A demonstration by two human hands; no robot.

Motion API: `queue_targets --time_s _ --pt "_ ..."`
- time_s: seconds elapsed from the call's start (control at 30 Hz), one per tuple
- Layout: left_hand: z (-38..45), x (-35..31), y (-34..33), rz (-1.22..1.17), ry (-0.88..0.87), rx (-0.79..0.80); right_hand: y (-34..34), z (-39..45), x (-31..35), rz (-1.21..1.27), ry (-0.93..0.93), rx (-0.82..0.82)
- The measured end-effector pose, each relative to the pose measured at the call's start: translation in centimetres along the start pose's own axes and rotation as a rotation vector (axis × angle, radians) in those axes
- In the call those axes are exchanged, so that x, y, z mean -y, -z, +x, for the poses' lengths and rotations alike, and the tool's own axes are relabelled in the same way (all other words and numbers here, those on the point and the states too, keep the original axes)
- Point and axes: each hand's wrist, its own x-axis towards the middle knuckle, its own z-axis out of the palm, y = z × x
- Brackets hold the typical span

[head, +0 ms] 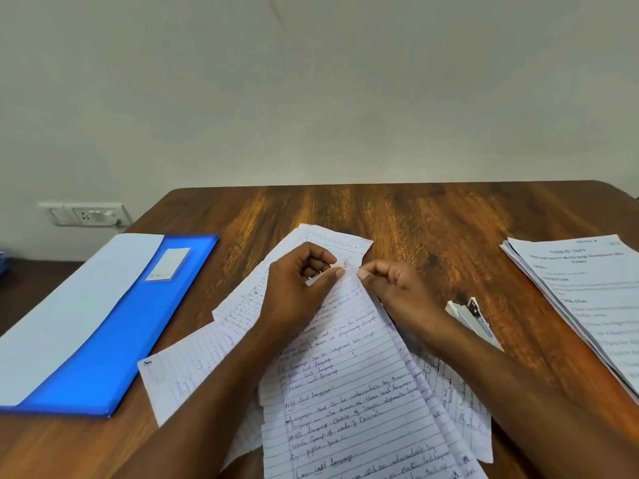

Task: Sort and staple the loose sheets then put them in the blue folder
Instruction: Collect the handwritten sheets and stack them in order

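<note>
Over on the left of the brown wood-grain table point(432, 216), the flat blue plastic folder point(114, 340) lies closed, a pale sheet resting along its left half, well apart from the work. In the middle, the loose ruled sheets covered in handwriting point(349, 392) sprawl in an uneven fan, some flat on the table, the top ones lifted at their far end. The person's left hand point(297, 288) has its fingers curled, thumb and forefinger pinching the upper corner of the top sheet; the right hand point(390, 285) pinches the same edge just beside it, fingertips nearly meeting. To my eye this is the sorting step, with the page number in that corner being checked; nothing looks stapled yet. Further right, the small white stapler point(472, 318) lies near the right wrist, untouched. At the far right sits a squared stack of printed white pages point(587, 299). The next move, I'd guess, calls for squaring the sheets into order before reaching for the stapler.
</note>
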Motion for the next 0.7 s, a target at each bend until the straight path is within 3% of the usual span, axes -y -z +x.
queue_targets --time_s 0.17,0.3,0.57,0.7 --pt "0.0 0.2 -0.1 0.021 -0.005 -0.015 -0.3 -0.3 0.3 0.092 0.021 -0.01" --pt "0.0 0.4 -0.1 0.118 -0.013 -0.023 -0.1 0.2 -0.4 -0.114 0.04 -0.108" --pt "0.0 0.5 -0.1 0.079 0.062 0.05 -0.1 0.4 -1.4 -0.21 0.125 -0.134" --pt "0.6 0.4 1.3 0.06 0.129 0.132 0.6 0.7 -1.8 -0.526 0.3 -0.107"
